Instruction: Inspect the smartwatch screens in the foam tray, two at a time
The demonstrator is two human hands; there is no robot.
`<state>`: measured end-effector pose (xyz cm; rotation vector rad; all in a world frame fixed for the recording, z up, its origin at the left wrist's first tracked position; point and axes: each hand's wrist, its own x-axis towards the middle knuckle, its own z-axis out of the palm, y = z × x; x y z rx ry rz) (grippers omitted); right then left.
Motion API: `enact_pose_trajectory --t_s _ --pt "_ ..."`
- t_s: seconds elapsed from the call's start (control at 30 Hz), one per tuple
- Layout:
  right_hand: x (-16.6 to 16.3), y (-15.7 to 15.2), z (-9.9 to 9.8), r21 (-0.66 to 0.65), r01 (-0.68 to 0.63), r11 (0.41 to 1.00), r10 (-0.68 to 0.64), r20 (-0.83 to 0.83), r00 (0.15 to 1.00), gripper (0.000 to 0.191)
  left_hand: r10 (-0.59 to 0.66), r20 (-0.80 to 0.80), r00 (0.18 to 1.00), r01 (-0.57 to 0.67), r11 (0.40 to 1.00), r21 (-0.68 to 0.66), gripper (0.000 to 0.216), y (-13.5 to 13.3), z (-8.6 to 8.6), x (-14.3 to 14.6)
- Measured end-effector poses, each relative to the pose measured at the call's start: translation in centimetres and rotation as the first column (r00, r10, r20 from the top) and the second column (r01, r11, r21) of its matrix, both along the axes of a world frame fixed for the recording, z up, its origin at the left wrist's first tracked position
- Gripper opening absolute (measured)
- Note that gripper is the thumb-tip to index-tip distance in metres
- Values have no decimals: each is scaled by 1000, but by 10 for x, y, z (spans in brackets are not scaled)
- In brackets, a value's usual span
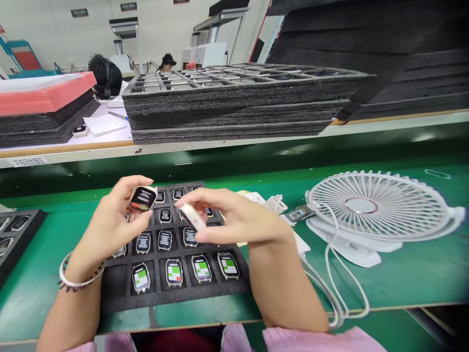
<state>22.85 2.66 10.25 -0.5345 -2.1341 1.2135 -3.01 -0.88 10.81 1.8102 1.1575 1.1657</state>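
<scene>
My left hand [119, 212] is closed around a square smartwatch body [142, 199], its lit dark screen facing me with a red-orange patch near the bottom. Between thumb and fingers, my right hand [234, 217] pinches a second pale watch body [193, 217], held edge-on so its screen is hidden. Both hands are over a black foam tray [120, 298] with rows of pockets. Several strapless watches lie in it; the front-row watch [174, 273] and its neighbours show green and white screens, those behind show white text on black. My hands cover part of the tray.
A white fan [361, 205] stands on the green bench at right, beside white cables [339, 293] and a power strip [256, 197]. Another foam tray [22, 244] sits at left. Stacked foam trays [227, 107] fill the shelf ahead. Two people's heads show beyond.
</scene>
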Motion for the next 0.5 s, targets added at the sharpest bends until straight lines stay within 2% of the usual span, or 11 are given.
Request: enact_pose_trajectory --t_s 0.07,0.17,0.33,0.5 --pt "-5 18 -4 12 -53 999 51 135 989 40 -60 -188 980 62 998 6 41 14 -5 5" --pt "-2 32 -14 -2 -47 999 46 137 990 39 -103 -316 943 105 994 -11 41 23 -12 8" --pt "-1 31 -17 -89 -53 995 58 49 997 44 -78 -203 976 79 997 -1 47 20 -16 10" --pt "-1 30 -17 -109 -47 993 49 14 999 47 -83 -164 983 85 996 5 48 18 -17 10"
